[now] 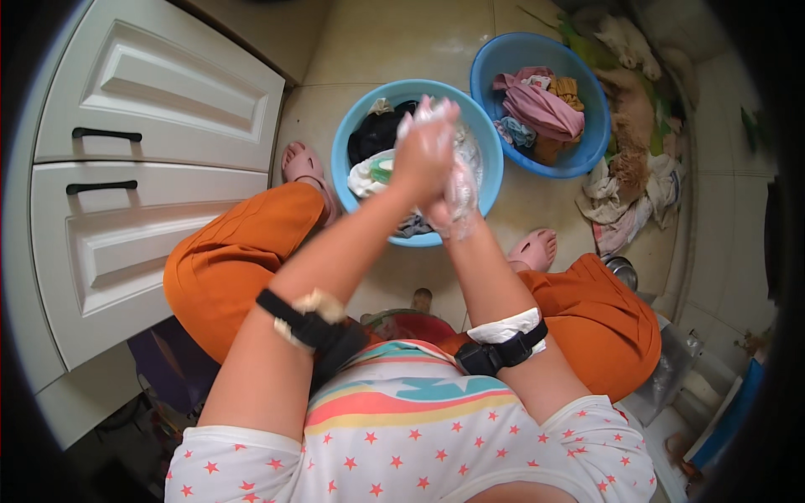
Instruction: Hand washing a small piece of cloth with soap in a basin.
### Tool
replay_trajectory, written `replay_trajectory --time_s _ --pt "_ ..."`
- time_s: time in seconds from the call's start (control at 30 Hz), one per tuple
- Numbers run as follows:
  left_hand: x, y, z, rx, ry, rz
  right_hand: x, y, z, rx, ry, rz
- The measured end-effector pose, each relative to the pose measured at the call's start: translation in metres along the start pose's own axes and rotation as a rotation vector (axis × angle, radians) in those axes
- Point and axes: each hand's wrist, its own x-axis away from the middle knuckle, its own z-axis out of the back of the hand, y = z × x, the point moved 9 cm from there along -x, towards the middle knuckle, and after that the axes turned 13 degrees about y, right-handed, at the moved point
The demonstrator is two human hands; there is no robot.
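My left hand (426, 155) and my right hand (455, 201) are pressed together above a light blue basin (342, 159), both covered in white lather. The left one lies higher and partly over the right, its fingers closed and slightly blurred. Whatever is between them, perhaps a soapy cloth, is hidden by foam. Inside the basin, black clothing (373, 138) lies on the left. Below it are a white cloth (362, 180) and a small green item (381, 171) I cannot identify. Grey cloth (414, 226) shows at the near rim, and suds (480, 159) fill the right side.
A darker blue basin (599, 151) with pink and mustard clothes (545, 109) stands behind on the right. Beside it a tan, curly-furred animal (631, 117) seems to lie near crumpled pale cloth (616, 201). White cabinet doors (168, 92) border the left. My pink-shod feet flank the near basin.
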Motion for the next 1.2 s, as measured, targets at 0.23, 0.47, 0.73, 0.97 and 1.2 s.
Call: replay_trajectory --time_s 0.23,0.47,0.73,0.97,1.2 --pt "0.033 0.047 0.024 0.031 0.174 -0.186 -0.011 -0.005 0.014 -0.148 -0.063 0.163" --pt "-0.011 -0.024 0.024 0.131 0.089 0.068 0.004 0.038 0.001 -0.305 0.231 -0.267" --pt "0.045 -0.015 -0.021 -0.457 0.021 -0.601 0.007 0.023 -0.011 0.190 0.098 0.112" --pt "0.051 0.048 0.021 -0.110 0.084 -0.145 0.011 0.001 -0.015 -0.176 0.116 -0.094" --pt "0.003 -0.005 0.035 0.096 -0.004 -0.079 0.009 0.030 -0.024 -0.263 0.103 -0.197"
